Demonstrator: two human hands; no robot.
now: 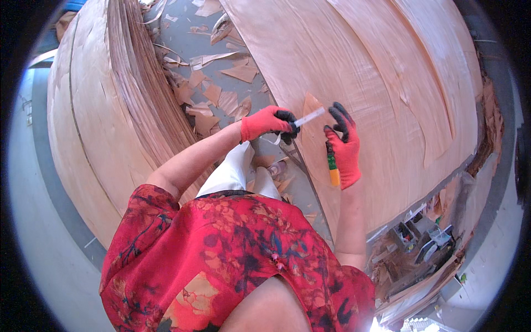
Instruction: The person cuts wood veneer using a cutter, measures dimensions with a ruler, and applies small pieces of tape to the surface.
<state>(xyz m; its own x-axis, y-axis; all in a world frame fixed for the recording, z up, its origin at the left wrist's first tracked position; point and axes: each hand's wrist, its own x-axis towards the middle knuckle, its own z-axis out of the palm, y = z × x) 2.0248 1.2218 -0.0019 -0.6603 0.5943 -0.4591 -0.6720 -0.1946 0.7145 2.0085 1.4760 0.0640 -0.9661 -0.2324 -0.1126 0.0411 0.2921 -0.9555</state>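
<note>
My left hand [271,123], in a red glove with black-coated fingers, grips a whitish strip [310,117] that looks like tape. One end points right, over the veneer; a loose end [277,140] curls below the fingers. My right hand [345,145], gloved the same way, holds a tool with a green and yellow handle [333,171] against its palm. Its thumb and fingers are spread near the strip's tip, apart from it. Whether the tool has a blade is hidden. Under both hands lies a loose pointed veneer piece [312,145] on a large wood veneer sheet [373,166].
A tall stack of veneer sheets [95,103] rises on the left, with ragged layered edges. Torn veneer scraps [228,101] litter the grey floor [182,29] between the stacks. At lower right, a box [404,236] and other small items sit among debris.
</note>
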